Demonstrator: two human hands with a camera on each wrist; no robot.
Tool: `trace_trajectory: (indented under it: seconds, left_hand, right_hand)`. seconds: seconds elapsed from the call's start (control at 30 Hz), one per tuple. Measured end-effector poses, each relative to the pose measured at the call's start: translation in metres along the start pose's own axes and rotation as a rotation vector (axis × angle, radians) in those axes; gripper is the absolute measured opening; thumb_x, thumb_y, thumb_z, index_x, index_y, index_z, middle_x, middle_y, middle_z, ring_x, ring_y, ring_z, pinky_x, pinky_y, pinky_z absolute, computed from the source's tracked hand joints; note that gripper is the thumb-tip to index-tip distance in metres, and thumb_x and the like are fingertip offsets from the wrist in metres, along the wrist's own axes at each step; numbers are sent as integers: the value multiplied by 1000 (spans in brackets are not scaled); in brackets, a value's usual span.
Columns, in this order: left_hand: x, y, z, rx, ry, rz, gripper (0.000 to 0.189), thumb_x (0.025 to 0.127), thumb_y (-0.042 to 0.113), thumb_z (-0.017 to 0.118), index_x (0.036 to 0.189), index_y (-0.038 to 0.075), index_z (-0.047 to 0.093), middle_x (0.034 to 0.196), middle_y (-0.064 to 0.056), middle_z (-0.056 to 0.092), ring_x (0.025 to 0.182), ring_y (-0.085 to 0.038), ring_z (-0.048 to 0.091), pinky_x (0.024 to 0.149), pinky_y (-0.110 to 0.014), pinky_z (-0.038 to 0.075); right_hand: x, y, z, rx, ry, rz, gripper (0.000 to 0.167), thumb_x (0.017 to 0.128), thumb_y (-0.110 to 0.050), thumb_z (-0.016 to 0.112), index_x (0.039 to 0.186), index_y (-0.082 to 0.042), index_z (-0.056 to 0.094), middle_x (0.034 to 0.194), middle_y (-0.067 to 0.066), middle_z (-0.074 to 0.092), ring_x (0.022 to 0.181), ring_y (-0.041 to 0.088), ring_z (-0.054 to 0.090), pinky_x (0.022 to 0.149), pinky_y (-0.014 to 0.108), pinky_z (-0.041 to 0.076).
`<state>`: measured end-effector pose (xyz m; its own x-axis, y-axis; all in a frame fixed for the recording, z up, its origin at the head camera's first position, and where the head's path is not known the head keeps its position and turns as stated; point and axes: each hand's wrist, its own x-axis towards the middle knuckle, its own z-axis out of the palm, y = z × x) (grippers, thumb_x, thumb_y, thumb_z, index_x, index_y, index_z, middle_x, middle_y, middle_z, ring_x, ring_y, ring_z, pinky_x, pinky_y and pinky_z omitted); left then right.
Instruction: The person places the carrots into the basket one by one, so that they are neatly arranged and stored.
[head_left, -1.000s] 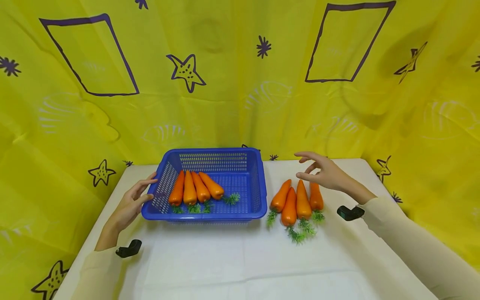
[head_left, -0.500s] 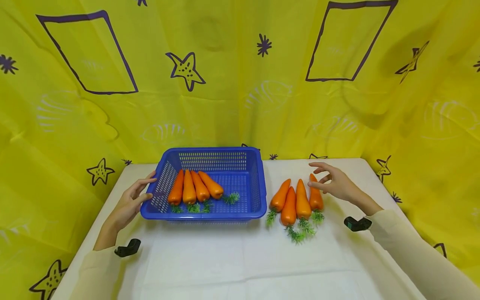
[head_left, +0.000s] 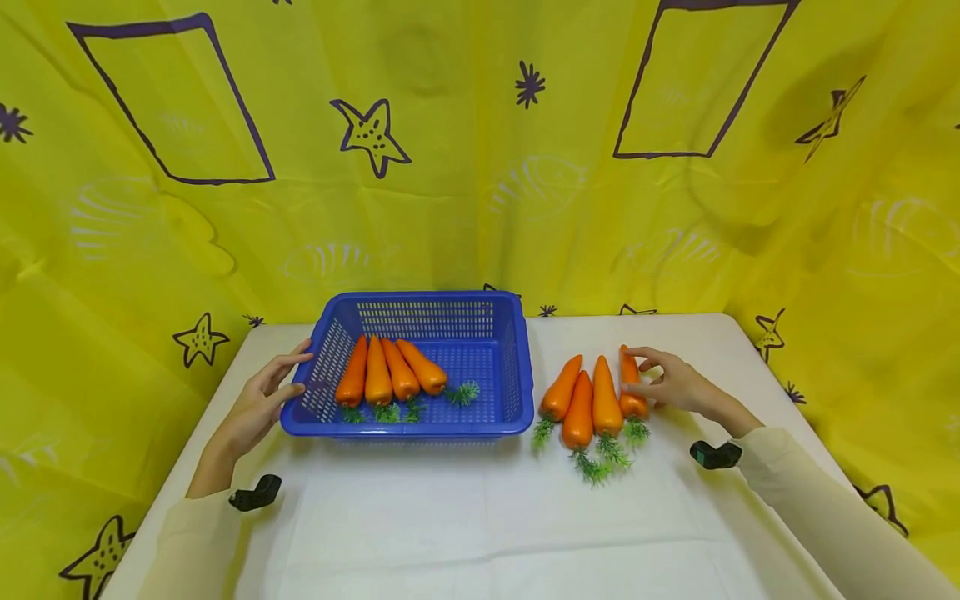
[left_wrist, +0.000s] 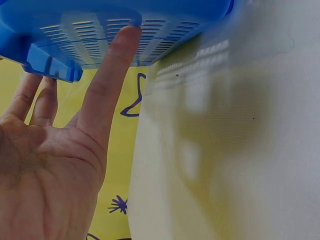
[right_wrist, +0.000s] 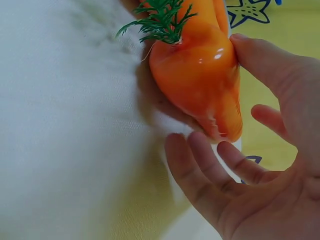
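Around the rightmost loose carrot [head_left: 632,398], my right hand [head_left: 672,385] has its thumb and fingers on either side. In the right wrist view the thumb [right_wrist: 265,57] meets one side of this carrot [right_wrist: 200,70], while the fingertips lie just off the other side with a gap. My left hand [head_left: 255,408] rests against the left end of a blue plastic basket [head_left: 420,431]. Its thumb [left_wrist: 112,75] lies straight along the slotted wall in the left wrist view, the other fingers up at the rim. Several carrots with green tops lie side by side in the basket's left half.
Three more carrots [head_left: 606,396] lie beside the held-around one, tops toward the front, right of the basket. All stand on a white cloth-covered table [head_left: 480,517]. A yellow patterned curtain [head_left: 450,233] hangs close behind and at both sides.
My right hand has come right and down from above the loose carrots to the rightmost one, its thumb and fingers now about it. The left hand stays at the basket.
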<state>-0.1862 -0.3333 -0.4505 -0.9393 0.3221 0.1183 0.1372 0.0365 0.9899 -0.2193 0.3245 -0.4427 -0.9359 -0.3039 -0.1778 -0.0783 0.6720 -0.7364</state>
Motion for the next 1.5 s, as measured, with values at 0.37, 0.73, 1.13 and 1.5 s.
trace_trajectory:
  seconds: [0.37, 0.73, 1.13, 1.5]
  left_hand:
    - [1, -2, 0, 26, 8, 3, 47, 106, 1, 50, 152, 0, 40, 173, -3, 13, 157, -36, 9, 98, -24, 53]
    - [2, 1, 1, -2, 14, -25, 47, 106, 3, 50, 153, 4, 42, 173, -2, 10, 156, -43, 5, 93, -28, 57]
    - [0, 2, 2, 4, 15, -25, 46, 107, 3, 50, 152, 4, 42, 173, -2, 11, 155, -46, 2, 93, -27, 57]
    - [0, 2, 2, -8, 15, -42, 47, 107, 5, 50, 153, 5, 42, 173, -3, 9, 155, -40, 12, 94, -29, 57]
  right_hand:
    - [1, 1, 3, 149, -78, 35, 81, 95, -21, 76, 157, 5, 30, 135, 42, 43, 77, 27, 69, 70, 40, 64]
    - [3, -2, 2, 194, -108, 57, 82, 95, -19, 76, 157, 5, 29, 135, 43, 41, 80, 28, 69, 72, 43, 64]
    - [6, -8, 2, 148, -115, 80, 82, 95, -19, 76, 158, 5, 28, 129, 41, 47, 78, 26, 69, 70, 43, 64]
    - [7, -15, 1, 101, -143, 59, 80, 95, -19, 75, 156, 8, 31, 130, 41, 48, 79, 25, 69, 70, 42, 64]
